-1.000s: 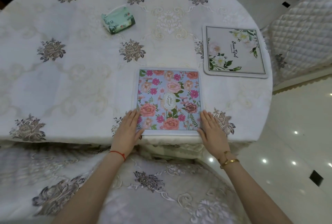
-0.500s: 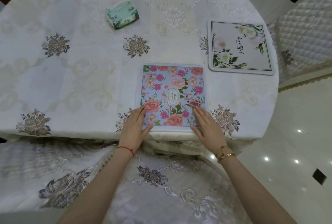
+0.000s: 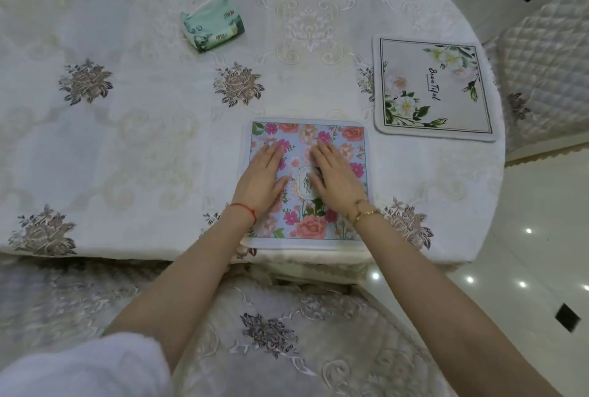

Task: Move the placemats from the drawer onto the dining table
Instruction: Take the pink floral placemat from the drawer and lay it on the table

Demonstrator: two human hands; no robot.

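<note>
Both the left hand (image 3: pixel 262 178) and right hand (image 3: pixel 334 178) lay spread flat, smoothing the pink floral placemat (image 3: pixel 307 184) at the table's (image 3: pixel 143 141) near edge, likely before fetching another.

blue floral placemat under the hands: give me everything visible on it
The blue floral placemat is roughly square with rounded corners and a pale border, printed with pink and peach flowers, green leaves and a white oval emblem at its centre. It looks like thin soft fabric. It lies flat on the tablecloth, its near edge at the table's edge, close beside the white placemat without touching it. The left hand and right hand press flat on it, fingers straight.
</note>
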